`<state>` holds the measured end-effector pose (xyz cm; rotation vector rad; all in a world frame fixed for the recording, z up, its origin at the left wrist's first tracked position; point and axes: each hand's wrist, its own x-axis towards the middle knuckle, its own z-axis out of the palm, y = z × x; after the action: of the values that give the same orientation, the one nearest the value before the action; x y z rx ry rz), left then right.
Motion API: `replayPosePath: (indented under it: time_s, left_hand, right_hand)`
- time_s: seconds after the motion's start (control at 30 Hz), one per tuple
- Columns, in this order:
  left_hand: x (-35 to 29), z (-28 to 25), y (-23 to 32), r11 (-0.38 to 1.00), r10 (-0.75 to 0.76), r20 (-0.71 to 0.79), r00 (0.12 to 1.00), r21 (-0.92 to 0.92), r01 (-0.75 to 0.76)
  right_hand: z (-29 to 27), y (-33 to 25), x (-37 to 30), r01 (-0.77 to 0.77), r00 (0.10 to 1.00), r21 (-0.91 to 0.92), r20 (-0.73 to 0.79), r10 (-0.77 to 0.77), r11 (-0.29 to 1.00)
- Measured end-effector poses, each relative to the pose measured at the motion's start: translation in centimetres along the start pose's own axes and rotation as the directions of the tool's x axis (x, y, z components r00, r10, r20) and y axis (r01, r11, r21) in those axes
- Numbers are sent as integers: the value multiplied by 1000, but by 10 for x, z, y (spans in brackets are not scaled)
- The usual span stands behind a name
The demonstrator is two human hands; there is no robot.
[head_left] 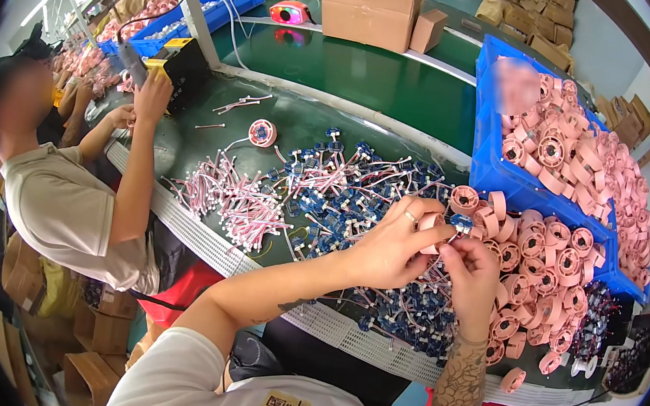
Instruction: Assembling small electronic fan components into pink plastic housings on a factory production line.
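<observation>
My left hand [388, 245], a ring on one finger, is closed around a pink round housing [430, 227]. Close beside it, my right hand [473, 276] pinches a small blue circuit board [462, 221] between thumb and fingers. The two parts are held close together; whether they touch I cannot tell. Under and left of my hands lies a heap of blue circuit boards [324, 212] with thin wires. A pile of pink-and-white wire leads [234, 205] spreads further left. To the right, many pink round housings [544, 266] are heaped on the bench.
Blue crates [483, 144] of pink housings stand at the right. One pink housing with a wire [262, 133] lies apart. Behind are a green conveyor belt [300, 62], a cardboard box [371, 10] and a red speaker [290, 14]. At left a co-worker [76, 193] holds a grey tool [130, 64].
</observation>
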<state>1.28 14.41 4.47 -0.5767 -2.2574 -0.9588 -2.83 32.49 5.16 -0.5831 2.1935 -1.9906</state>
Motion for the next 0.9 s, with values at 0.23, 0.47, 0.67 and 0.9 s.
replayPosePath:
  time_s: [0.23, 0.47, 0.67, 0.9]
  left_hand:
    - [-3, 7, 1, 974, -21, 42, 999, -226, 30]
    - [5, -15, -14, 910, -156, 176, 972, -356, 210]
    - [10, -14, -15, 887, -178, 225, 958, -384, 256]
    - [11, -16, -10, 932, -92, 184, 979, -331, 150]
  right_hand:
    - [-7, -11, -6, -205, 973, 186, 145, 179, 961]
    - [-11, -13, 4, -181, 981, 456, 140, 131, 871]
    - [-7, -9, 4, -63, 998, 334, 13, 62, 940]
    - [-7, 1, 0, 106, 994, 225, -33, -101, 969]
